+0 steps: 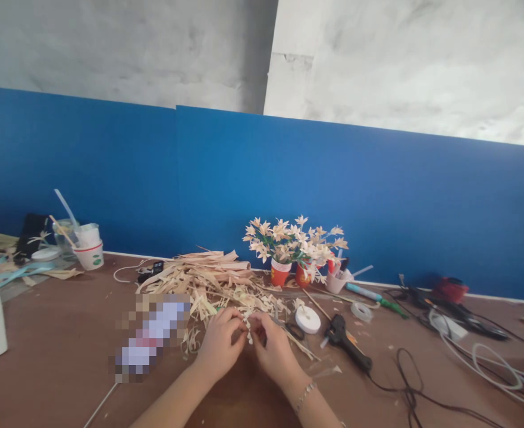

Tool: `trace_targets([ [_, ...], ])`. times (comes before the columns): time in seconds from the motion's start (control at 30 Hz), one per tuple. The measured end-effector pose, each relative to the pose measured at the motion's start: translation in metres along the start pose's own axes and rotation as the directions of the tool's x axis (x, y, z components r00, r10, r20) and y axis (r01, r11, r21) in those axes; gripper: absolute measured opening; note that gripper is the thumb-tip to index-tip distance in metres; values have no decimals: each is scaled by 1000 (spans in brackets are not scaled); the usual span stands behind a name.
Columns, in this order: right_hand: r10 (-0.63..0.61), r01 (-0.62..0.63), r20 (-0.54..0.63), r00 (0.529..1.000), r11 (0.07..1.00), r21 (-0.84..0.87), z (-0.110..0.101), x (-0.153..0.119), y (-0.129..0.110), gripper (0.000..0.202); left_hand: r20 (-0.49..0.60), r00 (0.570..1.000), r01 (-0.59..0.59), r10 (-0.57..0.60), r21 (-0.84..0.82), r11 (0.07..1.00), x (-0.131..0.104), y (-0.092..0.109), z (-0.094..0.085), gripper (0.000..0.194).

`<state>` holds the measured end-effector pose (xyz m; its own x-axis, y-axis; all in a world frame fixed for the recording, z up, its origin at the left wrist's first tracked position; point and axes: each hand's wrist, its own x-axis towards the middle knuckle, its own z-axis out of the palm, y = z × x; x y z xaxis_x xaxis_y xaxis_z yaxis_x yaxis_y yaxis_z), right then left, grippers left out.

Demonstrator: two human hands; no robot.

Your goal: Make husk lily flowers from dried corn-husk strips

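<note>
My left hand (224,343) and my right hand (271,346) meet low in the middle of the head view, above the near side of the table. Fingers and thumbs of both are pinched round a small whitish piece (250,336) between them; it could be a bit of dried husk, but its shape is mostly hidden. Just beyond the hands lies a heap of dried, straw-coloured husk strips (217,279). Pale husk-like flowers (284,235) stand behind in red paper cups (280,272). A white round disc (307,320) lies right of my right hand.
A black glue gun (347,342) with a trailing cord lies to the right, near a roll of clear tape (361,311). White cables (480,362) run at far right. At left are a blurred-out object (152,339) and a white cup (89,255). A blue partition (355,178) borders the back.
</note>
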<state>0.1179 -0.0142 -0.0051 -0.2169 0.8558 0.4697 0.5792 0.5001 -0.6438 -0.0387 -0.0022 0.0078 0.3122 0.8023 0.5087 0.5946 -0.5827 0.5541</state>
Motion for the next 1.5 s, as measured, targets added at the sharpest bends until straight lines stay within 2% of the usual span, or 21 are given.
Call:
trace_targets([
  [0.17,-13,13,-18,1000,1000,-8,0,0,-1,34,-8,1000,17,-17,-12,1000,0,2,1,14],
  [0.43,-43,42,-61,997,999,-18,-1,1,3,33,-27,999,28,-29,-49,998,2,-7,2,11],
  [0.67,-131,130,-16,991,988,-84,-5,3,-5,28,-52,999,9,-11,-27,1000,2,-6,1,14],
  [0.9,-110,104,-21,994,977,-186,-4,3,-4,17,-62,998,-3,2,-2,1000,2,-4,0,13],
  [1.03,-54,45,-37,998,978,-205,-2,3,-3,16,-51,999,1,-1,12,1000,1,-2,0,13],
  [1.23,21,-36,-81,996,983,-182,1,2,1,15,-54,999,-2,3,22,1000,2,1,-2,13],
  [1.5,7,-12,-50,999,996,-90,-3,2,2,19,-94,996,3,-2,6,1000,3,-3,-4,13],
])
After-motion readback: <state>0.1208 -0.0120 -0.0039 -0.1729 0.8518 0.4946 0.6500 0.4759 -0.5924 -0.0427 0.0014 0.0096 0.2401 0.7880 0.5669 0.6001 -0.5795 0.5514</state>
